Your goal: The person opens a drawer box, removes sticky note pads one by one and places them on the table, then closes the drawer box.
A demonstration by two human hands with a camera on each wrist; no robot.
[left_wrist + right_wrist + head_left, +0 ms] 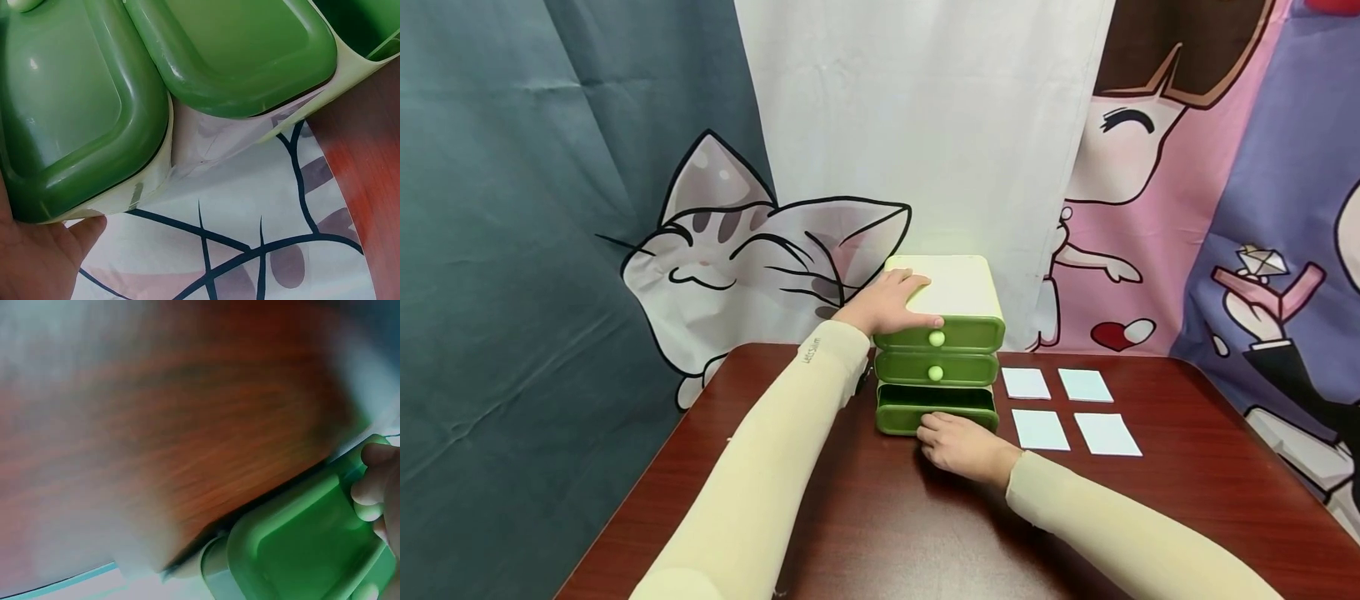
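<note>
A small green and cream drawer cabinet (958,287) with three stacked drawers stands at the back of the table. My left hand (891,304) rests on its top at the left front corner, fingers spread over the lid and thumb along the front edge. The bottom drawer (897,420) is pulled partway out, its dark inside showing from above. At its front, my right hand (966,450) pinches the round light green knob (367,511), seen between the fingers in the right wrist view. The top drawer (973,333) and middle drawer (970,368) are closed.
Several pale square paper pieces (1041,430) lie in two rows right of the cabinet on the reddish-brown table (880,517). A small dark object (863,375) shows beside the cabinet's left side. Behind hangs a printed curtain (925,125) with a cartoon cat.
</note>
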